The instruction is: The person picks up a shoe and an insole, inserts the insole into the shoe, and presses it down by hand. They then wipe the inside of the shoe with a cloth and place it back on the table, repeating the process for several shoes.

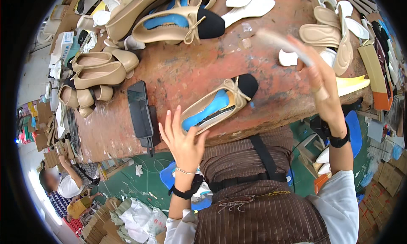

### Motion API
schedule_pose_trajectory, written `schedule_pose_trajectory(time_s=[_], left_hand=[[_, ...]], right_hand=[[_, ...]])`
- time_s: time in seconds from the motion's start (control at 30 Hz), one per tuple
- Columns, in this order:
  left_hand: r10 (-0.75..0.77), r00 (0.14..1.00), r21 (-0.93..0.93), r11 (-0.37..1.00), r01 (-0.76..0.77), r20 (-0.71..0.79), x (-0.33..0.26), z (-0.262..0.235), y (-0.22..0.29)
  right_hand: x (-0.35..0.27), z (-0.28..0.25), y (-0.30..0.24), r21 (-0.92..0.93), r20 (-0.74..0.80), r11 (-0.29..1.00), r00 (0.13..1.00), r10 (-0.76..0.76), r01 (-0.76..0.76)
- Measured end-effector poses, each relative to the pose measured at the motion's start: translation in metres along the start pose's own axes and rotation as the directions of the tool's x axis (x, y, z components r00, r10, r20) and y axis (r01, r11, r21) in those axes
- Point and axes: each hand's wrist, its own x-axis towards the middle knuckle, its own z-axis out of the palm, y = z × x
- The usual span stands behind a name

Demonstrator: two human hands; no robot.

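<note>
A beige ballet flat (229, 113) with a black toe cap and a small bow lies on the worn table, toe toward the far right. Inside it shows a blue shaped piece (207, 109) along the sole. My left hand (185, 144) is at the shoe's heel, fingers spread; whether the fingertips touch the rim I cannot tell. Up to the right, my right hand (319, 76) holds a pale insole (282, 41), smeared by motion, between thumb and fingers above the table.
A black phone-like device (137, 104) stands left of the shoe. More beige flats (99, 74) crowd the far left, with another black-toed flat (182, 26) beyond. Padded beige insoles (320, 34) lie at far right, near a yellow sheet (352, 85). A person (70, 182) sits at lower left.
</note>
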Motion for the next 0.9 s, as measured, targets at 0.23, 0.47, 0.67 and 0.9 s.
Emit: schedule_pose_trajectory(time_s=[0.23, 0.47, 0.67, 0.9], left_hand=[[-0.057, 0.989, -0.504, 0.864, -0.019, -0.135, -0.023, 0.043, -0.044], [-0.184, 0.966, -0.670, 0.743, 0.016, -0.181, -0.024, 0.060, -0.038], [-0.161, 0.969, -0.705, 0.709, -0.020, -0.189, -0.025, 0.062, -0.041], [-0.142, 0.978, -0.750, 0.661, -0.020, -0.151, -0.031, 0.065, -0.049]], right_hand=[[-0.015, 0.119, -0.007, -0.184, 0.342, 0.854, 0.847, -0.407, 0.486], [-0.010, 0.182, -0.009, 0.004, 0.428, 0.900, 0.813, -0.396, 0.436], [-0.008, 0.194, -0.005, 0.020, 0.464, 0.925, 0.816, -0.346, 0.380], [-0.013, 0.199, -0.009, 0.004, 0.507, 0.917, 0.790, -0.345, 0.398]])
